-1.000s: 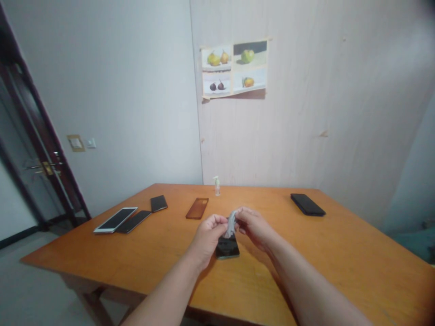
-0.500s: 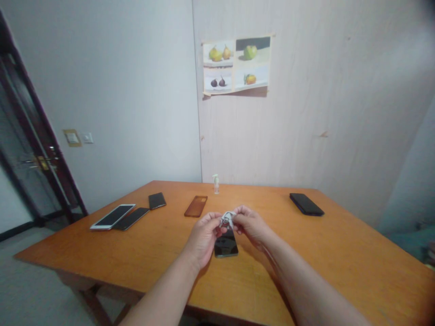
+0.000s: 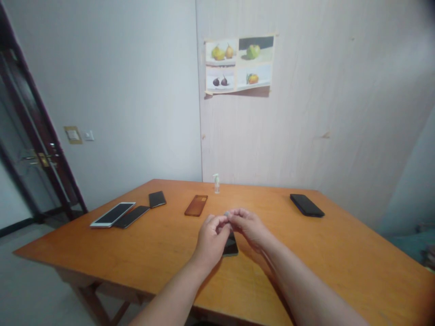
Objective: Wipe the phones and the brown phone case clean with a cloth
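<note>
My left hand and my right hand meet over the middle of the table, fingertips pinched together. Between them is a small grey-white cloth; only a bit of it shows above the fingers, the rest is hidden. Both hands are closed on it. Below them a dark smartphone lies flat on the table, its upper and left parts covered by my hands.
Beyond my hands lie a brown phone case and an upright clear pump bottle. A white tablet, a dark phone and another dark phone are at left. A black case-like object lies at right on the wooden table.
My left hand has moved right and closed in against my right hand. The cloth, spread between the fingers before, is now bunched and mostly hidden, and more of the phone is covered.
</note>
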The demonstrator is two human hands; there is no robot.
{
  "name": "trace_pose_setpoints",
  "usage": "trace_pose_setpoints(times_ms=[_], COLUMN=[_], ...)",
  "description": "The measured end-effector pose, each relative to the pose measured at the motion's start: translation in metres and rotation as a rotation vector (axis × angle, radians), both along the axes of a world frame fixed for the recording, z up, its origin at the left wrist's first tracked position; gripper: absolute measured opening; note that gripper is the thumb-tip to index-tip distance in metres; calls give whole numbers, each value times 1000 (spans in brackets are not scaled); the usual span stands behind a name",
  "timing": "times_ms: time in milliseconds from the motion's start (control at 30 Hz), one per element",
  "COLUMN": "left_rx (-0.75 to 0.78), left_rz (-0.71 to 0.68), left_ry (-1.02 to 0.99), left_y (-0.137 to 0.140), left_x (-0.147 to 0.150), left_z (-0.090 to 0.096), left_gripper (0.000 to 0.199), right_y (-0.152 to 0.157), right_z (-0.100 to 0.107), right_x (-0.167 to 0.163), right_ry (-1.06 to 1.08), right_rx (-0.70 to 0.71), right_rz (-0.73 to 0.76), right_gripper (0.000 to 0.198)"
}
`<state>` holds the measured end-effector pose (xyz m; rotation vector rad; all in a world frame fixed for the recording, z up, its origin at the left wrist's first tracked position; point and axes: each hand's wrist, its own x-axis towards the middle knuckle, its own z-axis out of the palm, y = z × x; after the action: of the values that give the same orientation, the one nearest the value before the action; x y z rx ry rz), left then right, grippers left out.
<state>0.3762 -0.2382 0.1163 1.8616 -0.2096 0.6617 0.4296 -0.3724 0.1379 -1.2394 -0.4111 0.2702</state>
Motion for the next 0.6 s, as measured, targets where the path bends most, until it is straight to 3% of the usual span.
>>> trace_pose_setpoints(times_ms=[100, 267, 400, 500, 600], left_rx=[58, 252, 236, 315, 347], left_rz=[87, 191, 135, 70, -81], left_ry=[39, 207, 220, 219, 186], left_y=[1, -1, -5, -5, 2], left_x=[-5, -10, -6, 0, 5], left_z=[-2, -11, -17, -16, -11], left_gripper=[26, 73, 72, 64, 67], right_y=[-5, -13, -13, -14, -15], right_z=[0, -1, 0, 1, 2], right_x=[9, 21, 20, 20, 22], right_ry=[13, 55, 69, 89, 96], right_rx=[8, 8, 0, 17, 32], right_rz=[-146, -284, -302, -309, -322], right_gripper=[37, 34, 29, 25, 24])
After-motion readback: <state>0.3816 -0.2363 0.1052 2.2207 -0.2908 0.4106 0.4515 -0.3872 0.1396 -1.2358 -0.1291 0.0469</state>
